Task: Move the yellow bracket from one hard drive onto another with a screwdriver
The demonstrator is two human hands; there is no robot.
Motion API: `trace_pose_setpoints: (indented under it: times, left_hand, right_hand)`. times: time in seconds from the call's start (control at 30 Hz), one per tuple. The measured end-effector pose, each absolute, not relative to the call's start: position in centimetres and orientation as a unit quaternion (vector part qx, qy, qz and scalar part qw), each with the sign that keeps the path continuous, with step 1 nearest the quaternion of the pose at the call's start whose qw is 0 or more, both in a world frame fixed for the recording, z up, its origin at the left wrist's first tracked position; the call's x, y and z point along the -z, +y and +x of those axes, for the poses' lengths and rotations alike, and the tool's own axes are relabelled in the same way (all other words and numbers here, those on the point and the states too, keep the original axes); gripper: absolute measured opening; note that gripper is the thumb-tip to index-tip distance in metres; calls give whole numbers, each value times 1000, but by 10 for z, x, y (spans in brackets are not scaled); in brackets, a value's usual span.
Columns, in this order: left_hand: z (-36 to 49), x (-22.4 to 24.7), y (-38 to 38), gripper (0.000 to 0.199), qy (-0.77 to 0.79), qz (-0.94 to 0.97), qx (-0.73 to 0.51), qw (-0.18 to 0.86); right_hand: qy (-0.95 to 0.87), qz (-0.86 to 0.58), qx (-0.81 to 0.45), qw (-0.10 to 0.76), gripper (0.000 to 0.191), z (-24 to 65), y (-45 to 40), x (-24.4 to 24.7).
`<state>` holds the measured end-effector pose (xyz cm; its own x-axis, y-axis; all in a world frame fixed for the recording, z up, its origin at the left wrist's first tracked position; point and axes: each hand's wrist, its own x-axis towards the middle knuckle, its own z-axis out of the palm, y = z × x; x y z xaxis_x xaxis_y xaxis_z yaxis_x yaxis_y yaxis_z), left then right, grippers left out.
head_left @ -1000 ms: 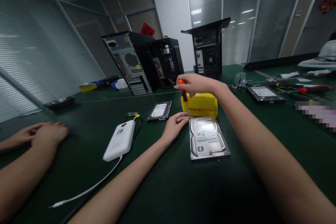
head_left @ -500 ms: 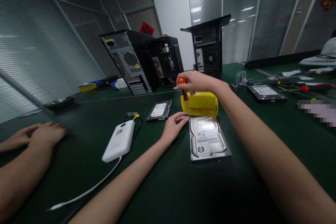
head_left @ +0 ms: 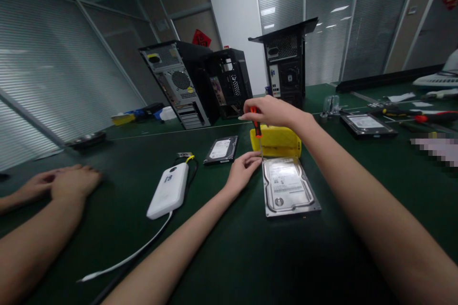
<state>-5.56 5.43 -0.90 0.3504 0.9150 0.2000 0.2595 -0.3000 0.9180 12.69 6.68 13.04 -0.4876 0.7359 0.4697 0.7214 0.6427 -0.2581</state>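
Note:
My right hand (head_left: 267, 110) is closed from above round the orange-and-black handle of a screwdriver (head_left: 257, 127). The screwdriver stands almost upright, its tip at the far left corner of a silver hard drive (head_left: 289, 186) lying on the table. At that same corner, the thumb and fingertips of my left hand (head_left: 242, 171) come together beside the shaft; whether they pinch anything there is too small to tell. Right behind the drive sits a yellow case (head_left: 279, 140). A second hard drive (head_left: 221, 149) lies left of it, beyond my left hand.
A white power bank (head_left: 168, 190) with a cable lies to the left. Another person's hands (head_left: 73, 183) rest at the far left. Computer towers (head_left: 179, 86) stand at the back. Another hard drive (head_left: 367, 124) and pliers (head_left: 434, 116) lie on the right.
The view has shifted slightly, so everything sits a little further right. My right hand and the screwdriver remain over the same corner of the hard drive, and my left hand stays beside it.

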Motion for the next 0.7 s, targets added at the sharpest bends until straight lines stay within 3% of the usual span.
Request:
trace_pose_setpoints:
  times: [0.27,0.7]
  left_hand:
    - [-56,11,56,36,408,709,-382,430]
    - [-57,12,56,34,402,715,-380,427]
  right_hand:
    - [-876,-405,-34,261,32,131,69,-136]
    - [-874,-406,-49,263,37,134,63,-138]
